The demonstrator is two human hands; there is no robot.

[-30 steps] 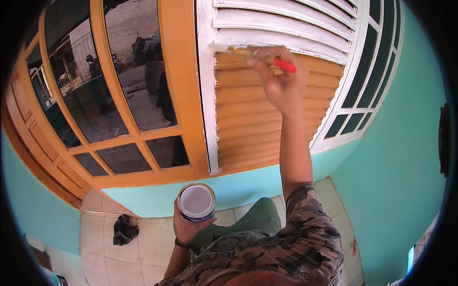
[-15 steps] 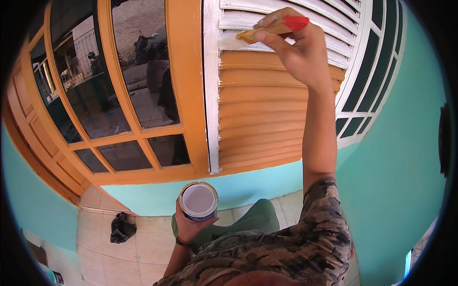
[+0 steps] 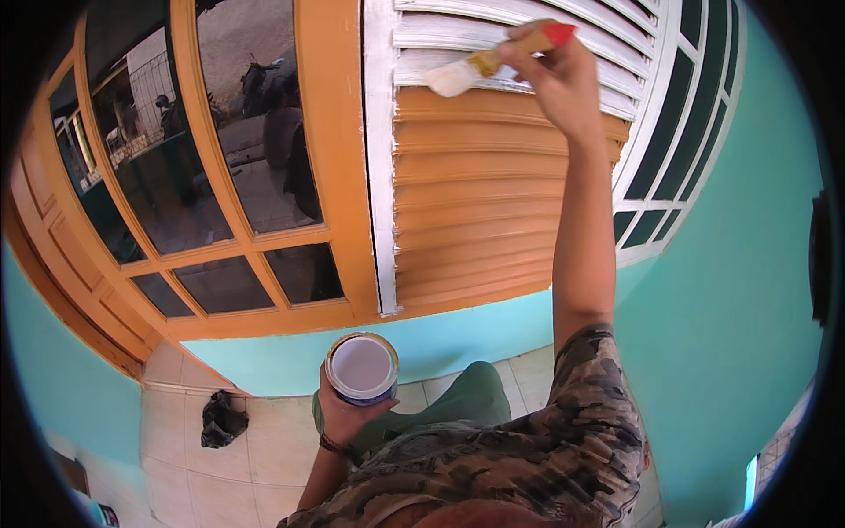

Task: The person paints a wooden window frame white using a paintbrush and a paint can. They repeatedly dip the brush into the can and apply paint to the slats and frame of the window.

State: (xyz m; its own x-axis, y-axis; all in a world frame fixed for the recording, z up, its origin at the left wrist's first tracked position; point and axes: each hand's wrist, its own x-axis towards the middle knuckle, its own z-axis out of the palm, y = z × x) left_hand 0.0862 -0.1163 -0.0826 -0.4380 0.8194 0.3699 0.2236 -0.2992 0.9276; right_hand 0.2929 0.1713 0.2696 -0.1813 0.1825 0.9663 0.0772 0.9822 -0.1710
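Note:
My right hand (image 3: 557, 88) is closed on a paintbrush (image 3: 486, 62) with a red-tipped handle, its whitened bristles against a louvred slat. The louvred shutter (image 3: 475, 202) is white on its upper slats and along the left upright, orange on the lower slats. Low in front of me, my left hand (image 3: 346, 414) is wrapped round an open paint can (image 3: 363, 365) of white or pale paint.
An orange glazed window (image 3: 347, 176) and orange door (image 3: 62, 246) are at left, a white-framed window (image 3: 660, 167) and turquoise wall (image 3: 722, 343) at right. A black plastic bag (image 3: 224, 421) lies on the tiled floor (image 3: 194, 475) beside my green-clad leg (image 3: 466, 396).
My right hand with the brush has moved up and rightward from a second ago; since half a second ago the bristles have shifted slightly. The can stays in my left hand, nearly in place.

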